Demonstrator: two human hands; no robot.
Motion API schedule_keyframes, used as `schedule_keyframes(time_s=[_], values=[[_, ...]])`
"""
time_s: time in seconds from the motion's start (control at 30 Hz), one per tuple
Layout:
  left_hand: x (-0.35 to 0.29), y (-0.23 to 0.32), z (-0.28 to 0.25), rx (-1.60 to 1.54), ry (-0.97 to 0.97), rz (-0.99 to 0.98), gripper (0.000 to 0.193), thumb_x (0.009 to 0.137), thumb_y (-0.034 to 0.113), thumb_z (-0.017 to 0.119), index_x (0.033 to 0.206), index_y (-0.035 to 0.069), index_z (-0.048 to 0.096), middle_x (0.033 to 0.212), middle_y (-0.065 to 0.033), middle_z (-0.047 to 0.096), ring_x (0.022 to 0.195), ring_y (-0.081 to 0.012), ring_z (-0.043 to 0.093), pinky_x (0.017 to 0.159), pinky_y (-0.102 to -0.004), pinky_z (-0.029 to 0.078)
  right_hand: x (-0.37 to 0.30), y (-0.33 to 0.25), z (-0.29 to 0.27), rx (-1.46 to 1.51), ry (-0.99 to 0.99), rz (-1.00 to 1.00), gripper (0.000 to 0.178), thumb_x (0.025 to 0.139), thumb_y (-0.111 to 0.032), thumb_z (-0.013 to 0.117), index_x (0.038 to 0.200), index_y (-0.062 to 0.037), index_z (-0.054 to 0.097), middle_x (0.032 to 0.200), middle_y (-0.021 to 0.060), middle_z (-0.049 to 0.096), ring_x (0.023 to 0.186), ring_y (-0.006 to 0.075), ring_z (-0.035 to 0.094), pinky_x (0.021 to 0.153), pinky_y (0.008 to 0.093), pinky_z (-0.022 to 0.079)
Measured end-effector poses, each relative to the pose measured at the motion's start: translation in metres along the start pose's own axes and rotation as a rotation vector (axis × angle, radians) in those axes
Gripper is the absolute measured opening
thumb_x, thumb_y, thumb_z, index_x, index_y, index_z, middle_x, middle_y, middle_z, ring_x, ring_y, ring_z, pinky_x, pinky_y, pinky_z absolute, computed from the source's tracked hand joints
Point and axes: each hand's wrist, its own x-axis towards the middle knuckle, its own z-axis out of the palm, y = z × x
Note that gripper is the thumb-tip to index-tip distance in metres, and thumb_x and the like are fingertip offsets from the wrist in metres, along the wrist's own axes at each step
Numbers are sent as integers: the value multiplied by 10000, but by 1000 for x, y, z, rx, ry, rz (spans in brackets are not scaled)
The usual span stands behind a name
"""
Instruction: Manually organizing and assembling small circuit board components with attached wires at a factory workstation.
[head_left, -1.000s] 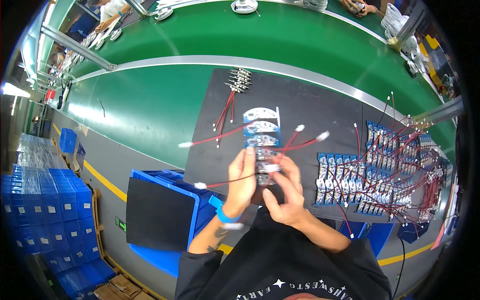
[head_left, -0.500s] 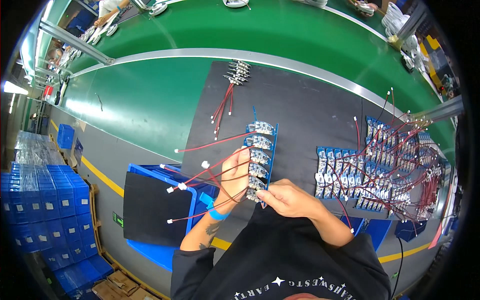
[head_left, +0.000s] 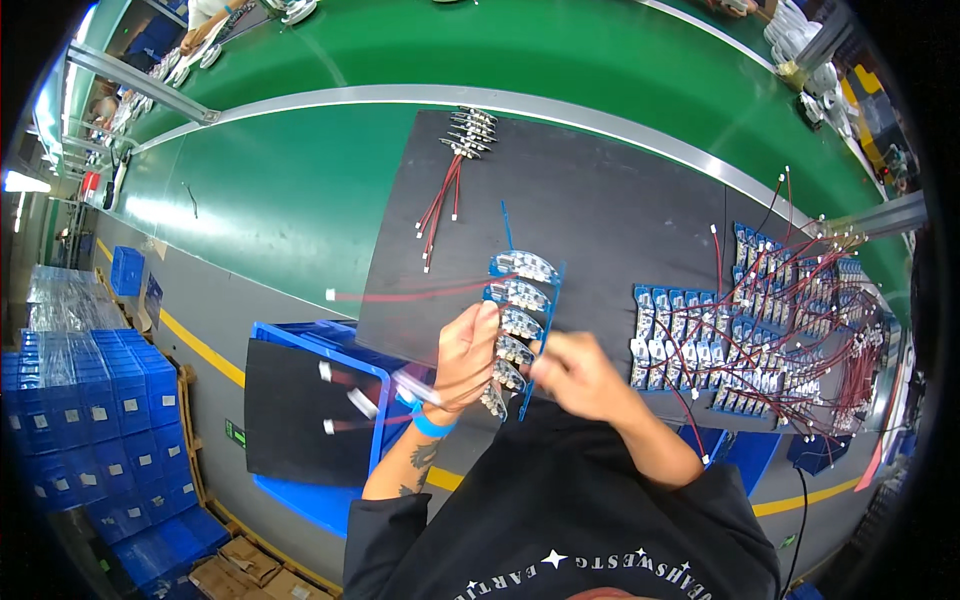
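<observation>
1. Firmly closed in left hand (head_left: 466,350), at center of frame: left edge of board panel (head_left: 519,322), tilted and apparently clear of dark surface (head_left: 600,220).
2. At lower right of panel: right hand (head_left: 582,376), blurred, with fingers bent inward; not possible to determine whether pinching blue edge rail (head_left: 554,300) or merely beside it.
3. Judged light, thin and rigid, yet fragile along edge rail; likely to crack if twisted.
4. Grasp by bare board edges. Avoid pressing on components or tugging red leads (head_left: 425,296), judged soft and prone to snagging.
5. Pose: forearms up from lower edge of frame, converging at center; blue wristband (head_left: 430,426) on left wrist.
6. Farther out: stacked boards (head_left: 472,130) at upper center; wired board rows (head_left: 748,345) at right; blue crate (head_left: 383,410) at lower left.
</observation>
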Motion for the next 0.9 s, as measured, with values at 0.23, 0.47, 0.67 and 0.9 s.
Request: schedule_keyframes(time_s=[0.23, 0.47, 0.67, 0.9], values=[[3, 17, -28, -148, -138, -378, 336, 1014, 342, 523, 882, 48, 617, 741, -41, 642, 451, -108, 581, 287, -216, 396, 13, 0, -1, 340, -24, 99, 460, 1065, -324, 402, 756, -24, 564, 613, 23, 536, 511, 112, 503, 503, 265, 419], [17, 8, -42, 116, 229, 65, 432, 1030, 395, 478, 877, 17, 620, 635, -56, 612, 419, -88, 515, 362, -214, 384, 46, 35, 21, 418, 192, 76, 520, 1071, -365, 356, 746, -21, 571, 949, 106, 632, 936, 143, 572, 828, 296, 456], [58, 8, -24, 383, 342, 435, 338, 1018, 247, 546, 770, 18, 560, 589, -21, 558, 473, -61, 501, 406, -241, 382, 56, 51, -8, 201, 608, 129, 498, 1062, -354, 389, 735, -18, 558, 959, 115, 680, 859, 154, 568, 841, 302, 442], [56, -13, -21, 479, 355, 685, 277, 965, 83, 583, 715, -26, 532, 672, -89, 541, 571, -138, 497, 530, -301, 384, 42, 51, -28, 265, 570, 9, 507, 1074, -334, 335, 763, -7, 568, 876, 126, 662, 785, 157, 573, 740, 302, 461]])
